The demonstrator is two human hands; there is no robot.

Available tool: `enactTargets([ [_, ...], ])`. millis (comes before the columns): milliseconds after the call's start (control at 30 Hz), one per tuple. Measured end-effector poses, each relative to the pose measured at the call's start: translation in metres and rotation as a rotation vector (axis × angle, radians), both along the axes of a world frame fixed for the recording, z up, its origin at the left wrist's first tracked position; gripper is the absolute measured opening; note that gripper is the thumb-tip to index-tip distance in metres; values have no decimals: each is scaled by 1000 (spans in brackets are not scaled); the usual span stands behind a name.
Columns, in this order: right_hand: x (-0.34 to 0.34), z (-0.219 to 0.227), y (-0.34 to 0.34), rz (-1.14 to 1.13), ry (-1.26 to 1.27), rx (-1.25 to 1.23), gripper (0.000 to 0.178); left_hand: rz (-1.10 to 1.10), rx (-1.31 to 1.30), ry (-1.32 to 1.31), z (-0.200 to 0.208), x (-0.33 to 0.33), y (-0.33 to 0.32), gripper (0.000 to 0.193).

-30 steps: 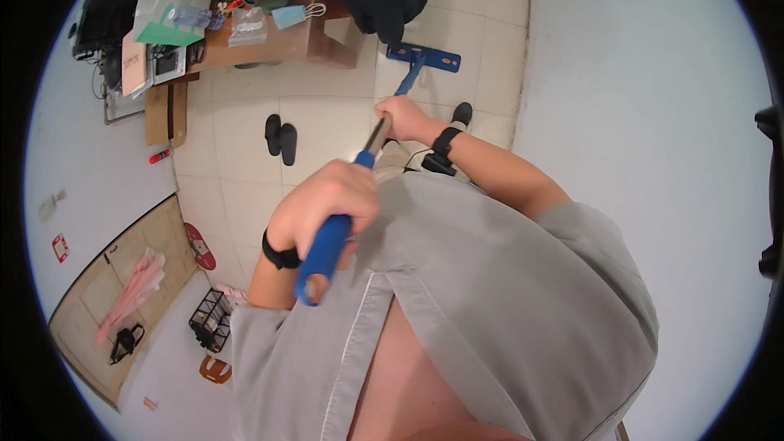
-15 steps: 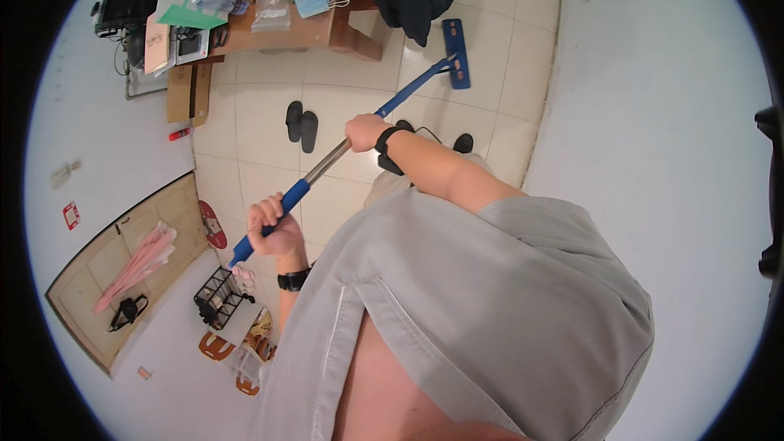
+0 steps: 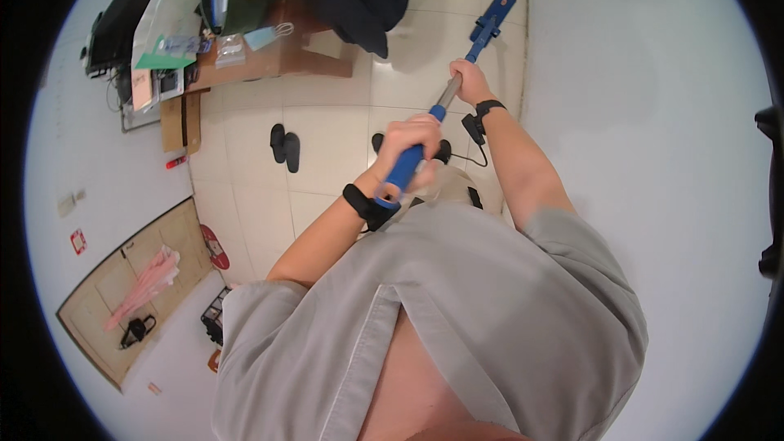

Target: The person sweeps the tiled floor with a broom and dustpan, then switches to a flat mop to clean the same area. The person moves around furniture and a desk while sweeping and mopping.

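A blue flat-headed mop [image 3: 442,104] slants away from me, its handle end close to my body. My left hand [image 3: 411,144] is wrapped round the thick blue grip near that end. Farther along, my right hand [image 3: 469,82] grips the pole where the metal tube meets the blue lower part. The mop head [image 3: 493,16] rests on the tiled floor close to the right wall. Both wrists wear black bands, and a small black box [image 3: 474,128] with a cable hangs near my right forearm.
A wooden desk [image 3: 318,63] at the far left bears bags, a blue face mask [image 3: 260,37] and a dark garment [image 3: 351,0] at its side. Black slippers [image 3: 285,148] lie on the floor. A cardboard box [image 3: 180,122] stands by the left wall; a door [image 3: 155,278] is at lower left.
The mop has swung right, its head moving farther away and nearer the right wall. Both hands have shifted right with the handle, still gripping it. My view has turned slightly.
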State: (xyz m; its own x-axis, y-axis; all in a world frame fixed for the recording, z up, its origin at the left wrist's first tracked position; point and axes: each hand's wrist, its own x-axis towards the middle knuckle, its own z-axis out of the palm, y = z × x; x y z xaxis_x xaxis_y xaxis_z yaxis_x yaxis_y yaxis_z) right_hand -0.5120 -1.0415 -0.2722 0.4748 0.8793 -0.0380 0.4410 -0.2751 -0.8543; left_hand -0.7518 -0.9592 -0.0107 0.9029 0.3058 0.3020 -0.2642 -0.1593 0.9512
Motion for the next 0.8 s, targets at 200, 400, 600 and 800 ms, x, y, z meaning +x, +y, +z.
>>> enactTargets([
  [200, -26, 48, -84, -563, 1340, 381, 27, -452, 106, 2, 51, 42, -59, 29],
  [400, -100, 96, -109, -424, 464, 338, 21, -904, 292, 86, 106, 35, -51, 31],
  [600, -181, 112, -109, -201, 88, 100, 40, -1267, 469, 197, 140, -27, -24, 40],
  [800, -287, 108, -26, 57, 135, 38, 39, -1171, 260, 168, 155, -158, 61, 41],
])
